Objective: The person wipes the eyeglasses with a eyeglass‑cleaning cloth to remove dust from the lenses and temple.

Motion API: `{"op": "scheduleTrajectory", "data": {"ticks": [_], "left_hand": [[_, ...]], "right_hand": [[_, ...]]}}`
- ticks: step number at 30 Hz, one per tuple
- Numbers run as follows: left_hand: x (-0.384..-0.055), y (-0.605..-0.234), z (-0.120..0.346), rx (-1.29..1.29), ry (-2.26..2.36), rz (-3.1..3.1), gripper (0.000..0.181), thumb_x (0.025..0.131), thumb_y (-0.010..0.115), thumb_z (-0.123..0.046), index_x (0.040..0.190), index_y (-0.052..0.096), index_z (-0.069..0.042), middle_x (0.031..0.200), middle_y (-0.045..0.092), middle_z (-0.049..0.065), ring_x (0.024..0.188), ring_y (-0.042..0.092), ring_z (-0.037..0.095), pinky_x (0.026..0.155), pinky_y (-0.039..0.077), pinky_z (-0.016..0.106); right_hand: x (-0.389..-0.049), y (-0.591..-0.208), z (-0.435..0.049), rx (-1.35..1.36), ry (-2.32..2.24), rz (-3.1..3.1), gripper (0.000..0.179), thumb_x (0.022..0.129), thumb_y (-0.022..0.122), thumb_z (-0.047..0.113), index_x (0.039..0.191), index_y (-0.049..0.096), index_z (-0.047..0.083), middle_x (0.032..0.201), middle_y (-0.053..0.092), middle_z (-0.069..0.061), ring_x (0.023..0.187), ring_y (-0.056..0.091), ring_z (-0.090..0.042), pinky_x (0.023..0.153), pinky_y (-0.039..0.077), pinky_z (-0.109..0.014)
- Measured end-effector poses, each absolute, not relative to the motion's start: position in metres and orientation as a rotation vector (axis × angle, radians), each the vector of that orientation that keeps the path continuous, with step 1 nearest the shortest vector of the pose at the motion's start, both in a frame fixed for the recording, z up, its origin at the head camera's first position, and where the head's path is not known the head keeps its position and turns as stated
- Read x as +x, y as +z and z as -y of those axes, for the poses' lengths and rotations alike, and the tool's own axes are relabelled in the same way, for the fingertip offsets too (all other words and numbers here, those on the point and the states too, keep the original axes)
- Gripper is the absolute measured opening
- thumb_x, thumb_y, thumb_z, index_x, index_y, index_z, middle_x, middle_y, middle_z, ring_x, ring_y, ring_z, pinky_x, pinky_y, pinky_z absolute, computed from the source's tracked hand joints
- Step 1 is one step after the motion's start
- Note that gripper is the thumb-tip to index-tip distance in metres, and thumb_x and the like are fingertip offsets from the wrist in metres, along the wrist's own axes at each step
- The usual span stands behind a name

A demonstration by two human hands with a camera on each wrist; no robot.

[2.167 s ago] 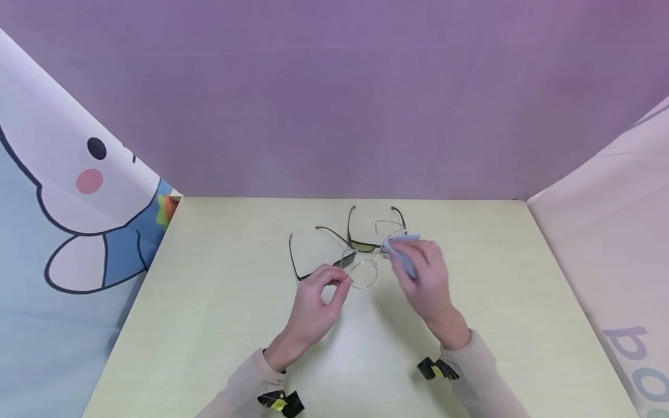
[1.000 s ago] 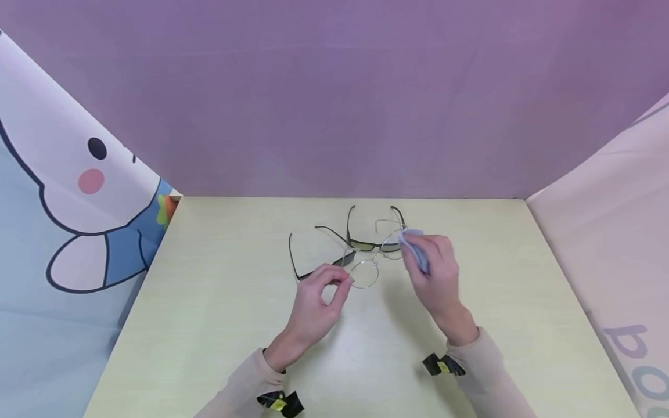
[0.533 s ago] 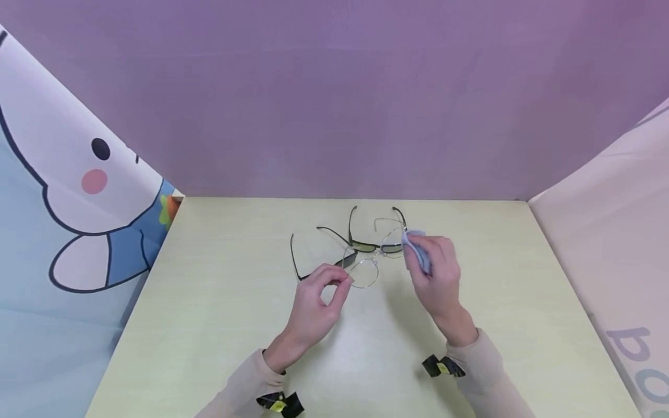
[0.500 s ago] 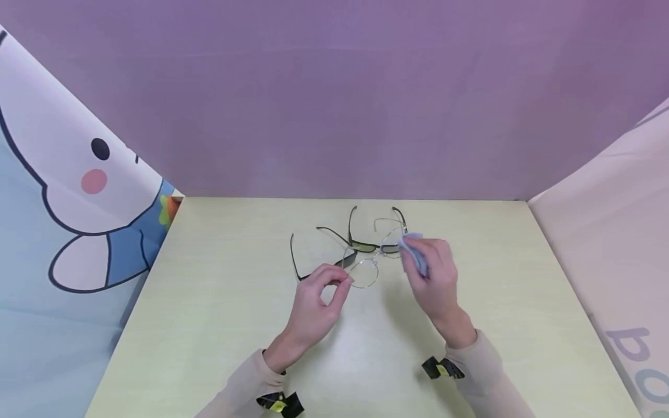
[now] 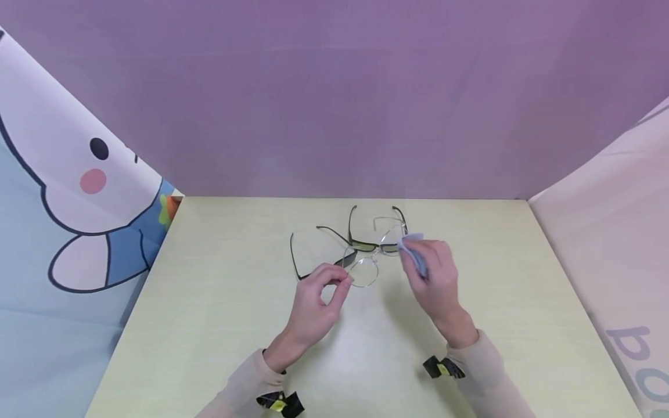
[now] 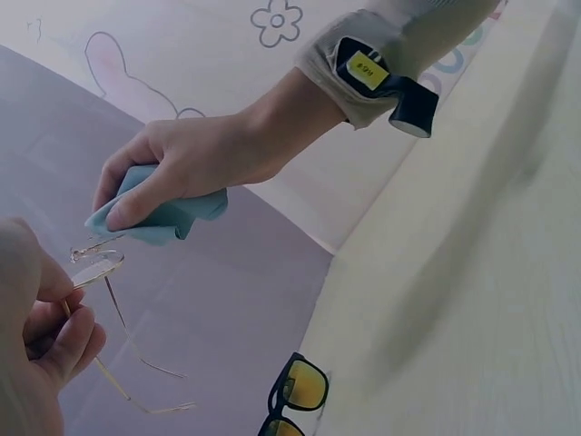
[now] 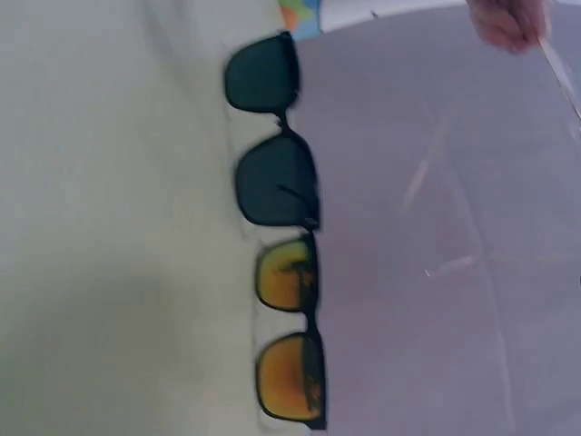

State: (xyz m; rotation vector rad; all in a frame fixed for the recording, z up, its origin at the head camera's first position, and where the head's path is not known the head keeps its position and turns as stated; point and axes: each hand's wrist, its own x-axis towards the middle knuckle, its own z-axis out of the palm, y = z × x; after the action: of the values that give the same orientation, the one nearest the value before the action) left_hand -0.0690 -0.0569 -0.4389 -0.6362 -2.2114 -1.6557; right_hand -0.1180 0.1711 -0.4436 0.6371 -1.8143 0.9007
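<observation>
My left hand [image 5: 316,302] pinches a pair of round thin-wire eyeglasses [image 5: 364,273] by its left side, in the air above the table. My right hand [image 5: 432,281] holds a folded light-blue cloth [image 5: 416,255] between thumb and fingers at the outer edge of the other lens. In the left wrist view the cloth [image 6: 168,215] sits just above the glasses [image 6: 98,266], whose two temples hang open. The right wrist view shows part of the left hand [image 7: 508,23] at the top, with the right hand out of frame.
Behind the glasses, black sunglasses with dark lenses [image 7: 275,177] stand on the table [image 5: 219,325], partly covered by the left hand in the head view. Alongside is another black pair with yellow-orange lenses [image 7: 290,377]. A purple backdrop [image 5: 334,116] rises at the table's far edge.
My right hand has moved the cloth rightward from near the bridge to the lens's outer edge, with small shifts there since. The left hand has stayed in place, still pinching the eyeglasses.
</observation>
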Motion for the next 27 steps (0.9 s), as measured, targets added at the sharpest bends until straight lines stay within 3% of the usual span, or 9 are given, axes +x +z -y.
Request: {"op": "scheduleTrajectory", "data": {"ticks": [4, 13, 21, 27], "left_hand": [[-0.069, -0.440, 0.057, -0.637, -1.658, 2.207, 0.003, 0.095, 0.069, -0.001, 0.096, 0.072, -0.001, 0.095, 0.072, 0.008, 0.086, 0.070, 0.020, 0.080, 0.062, 0.028], [-0.067, -0.438, 0.057, -0.632, -1.660, 2.203, 0.003, 0.096, 0.069, 0.000, 0.096, 0.072, -0.001, 0.095, 0.072, 0.010, 0.087, 0.069, 0.018, 0.082, 0.062, 0.028], [-0.068, -0.441, 0.056, -0.626, -1.666, 2.203, 0.004, 0.096, 0.068, 0.001, 0.097, 0.071, 0.000, 0.097, 0.072, 0.007, 0.087, 0.070, 0.019, 0.083, 0.062, 0.028], [-0.073, -0.441, 0.059, -0.706, -1.584, 2.194, 0.005, 0.096, 0.068, 0.000, 0.100, 0.071, -0.002, 0.096, 0.073, 0.006, 0.088, 0.070, 0.018, 0.082, 0.061, 0.026]], "right_hand": [[-0.114, -0.447, -0.167, 0.735, 0.845, 1.804, 0.028, 0.101, 0.065, 0.020, 0.098, 0.072, -0.007, 0.089, 0.065, -0.019, 0.075, 0.058, -0.031, 0.068, 0.055, -0.031], [-0.115, -0.443, -0.173, 0.558, 0.962, 1.840, 0.031, 0.100, 0.065, 0.023, 0.101, 0.071, -0.007, 0.091, 0.064, -0.022, 0.078, 0.057, -0.035, 0.082, 0.051, -0.018], [-0.107, -0.450, -0.162, 0.739, 0.924, 1.837, 0.028, 0.101, 0.066, 0.021, 0.100, 0.073, -0.006, 0.092, 0.068, -0.018, 0.078, 0.059, -0.031, 0.068, 0.052, -0.031], [-0.107, -0.446, -0.161, 0.712, 0.980, 1.845, 0.028, 0.101, 0.066, 0.020, 0.101, 0.072, -0.007, 0.095, 0.069, -0.021, 0.081, 0.060, -0.034, 0.076, 0.054, -0.026]]}}
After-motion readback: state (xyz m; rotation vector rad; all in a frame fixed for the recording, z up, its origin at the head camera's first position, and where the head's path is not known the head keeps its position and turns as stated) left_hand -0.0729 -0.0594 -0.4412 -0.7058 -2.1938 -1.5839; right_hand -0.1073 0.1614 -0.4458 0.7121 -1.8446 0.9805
